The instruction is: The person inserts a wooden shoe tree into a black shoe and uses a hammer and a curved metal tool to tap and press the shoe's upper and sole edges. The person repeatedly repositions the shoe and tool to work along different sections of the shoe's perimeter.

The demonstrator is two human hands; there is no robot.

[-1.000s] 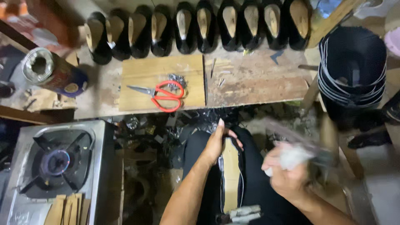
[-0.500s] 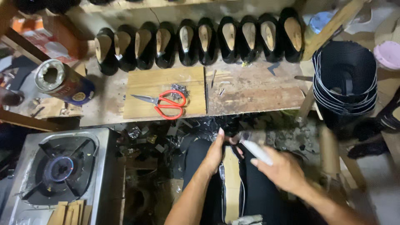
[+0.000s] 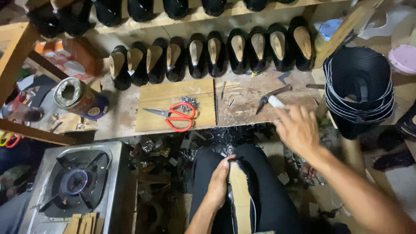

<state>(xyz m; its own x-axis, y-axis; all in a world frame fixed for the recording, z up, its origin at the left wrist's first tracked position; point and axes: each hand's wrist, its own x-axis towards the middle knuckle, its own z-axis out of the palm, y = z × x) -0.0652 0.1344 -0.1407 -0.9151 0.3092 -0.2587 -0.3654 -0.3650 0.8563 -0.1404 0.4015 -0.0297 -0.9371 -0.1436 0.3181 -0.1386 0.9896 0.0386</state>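
My left hand (image 3: pixel 219 182) grips the side of a black shoe (image 3: pixel 240 197) that lies sole-up on my lap, its tan insole facing me. My right hand (image 3: pixel 299 130) reaches out over the workbench (image 3: pixel 251 112) with its fingers spread. Its fingertips are at the white handle of a pincer tool (image 3: pixel 271 99), which lies flat on the bench. Nothing is held in that hand.
Red-handled scissors (image 3: pixel 175 117) and a small heap of nails (image 3: pixel 189 103) lie on a pale wooden board (image 3: pixel 173 93). A row of black shoes on lasts (image 3: pixel 212 54) lines the bench's back. A tin can (image 3: pixel 78 97) lies left, a gas stove (image 3: pixel 73 182) lower left, stacked black pieces (image 3: pixel 359 86) right.
My right hand has carried the white-handled tool from over my lap up to the bench, where the tool now lies. My left hand has stayed on the shoe.
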